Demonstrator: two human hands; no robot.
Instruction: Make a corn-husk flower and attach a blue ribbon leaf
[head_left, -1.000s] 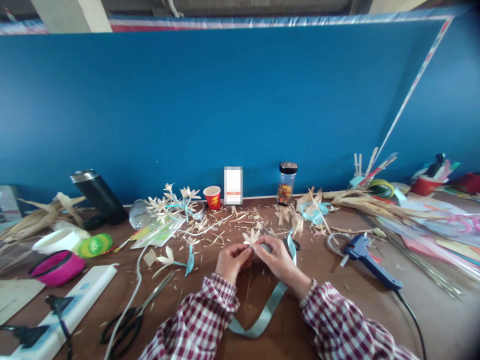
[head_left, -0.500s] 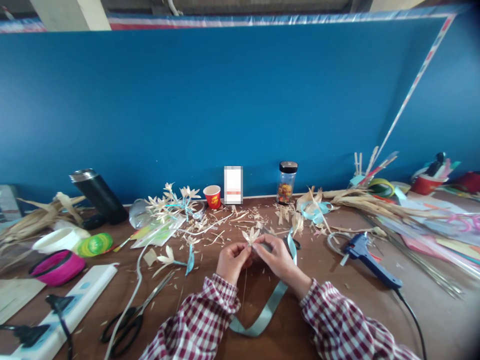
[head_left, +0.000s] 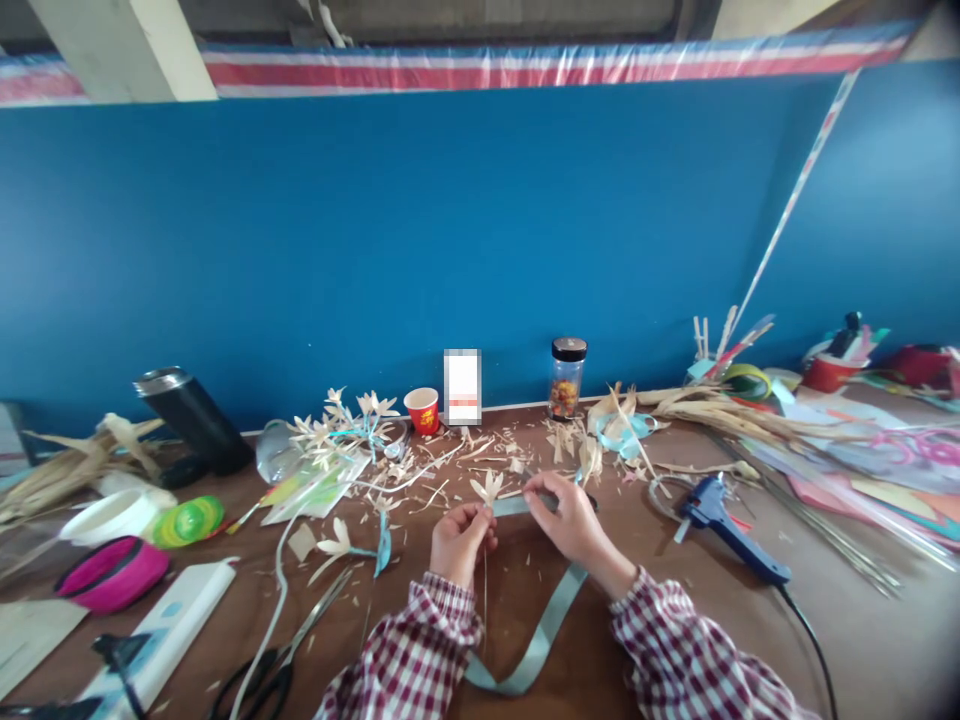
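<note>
Between the fingertips of my left hand [head_left: 456,543] is a small pale flower [head_left: 487,487] that looks made of dried husk, its thin stem hanging below. My right hand [head_left: 571,522] pinches a light blue-green ribbon [head_left: 541,632]. A short stretch of that ribbon runs from the flower's base to my right fingers, and the rest loops down onto the table. Left of my hands lies another husk flower [head_left: 339,540] with a blue-wrapped stem. Black-handled scissors [head_left: 300,635] rest at the lower left.
A blue glue gun [head_left: 720,525] with its cord lies on the right. Husk scraps [head_left: 480,450] are scattered behind my hands, near a red paper cup [head_left: 422,412] and a black-lidded jar [head_left: 565,385]. At left are a white power strip [head_left: 169,635] and a dark tumbler [head_left: 196,420].
My right hand has moved away from the flower to the right, drawing a stretch of ribbon out between both hands. My left hand keeps hold of the flower. The camera view has tilted slightly up.
</note>
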